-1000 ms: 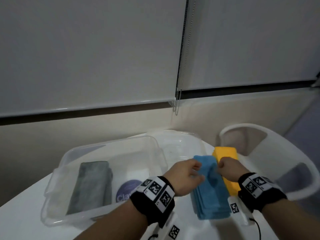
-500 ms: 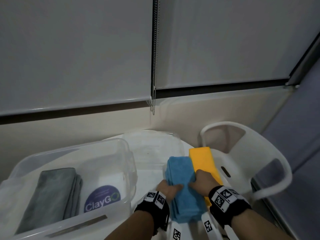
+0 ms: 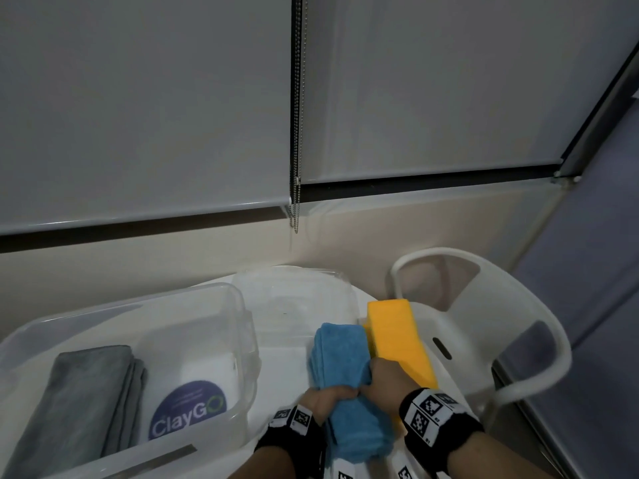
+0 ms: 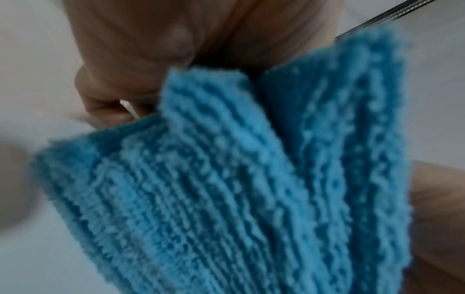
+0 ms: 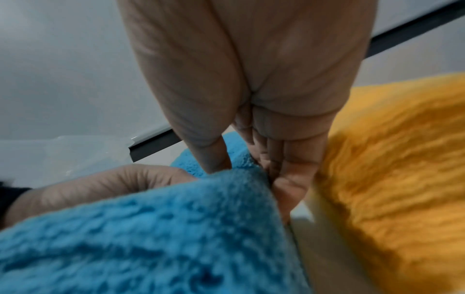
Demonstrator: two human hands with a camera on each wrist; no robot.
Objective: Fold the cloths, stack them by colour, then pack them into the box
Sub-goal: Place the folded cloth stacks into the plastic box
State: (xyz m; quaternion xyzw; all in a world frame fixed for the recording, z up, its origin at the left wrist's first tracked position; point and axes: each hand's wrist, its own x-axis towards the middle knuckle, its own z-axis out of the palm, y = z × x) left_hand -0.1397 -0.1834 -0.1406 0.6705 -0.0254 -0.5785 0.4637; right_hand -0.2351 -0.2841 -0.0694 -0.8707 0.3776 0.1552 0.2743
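Both hands slid nearer on blue stack [image 3: 345,368], yellow stack [image 3: 397,337] beside

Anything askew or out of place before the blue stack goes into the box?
Nothing is spilled or damaged. One oddity: the yellow cloth stack lies partly past the table edge, over the white chair. The blue cloth stack, gripped by left hand and right hand, bunches at mid-length. The grey cloths lie neatly in the clear box.
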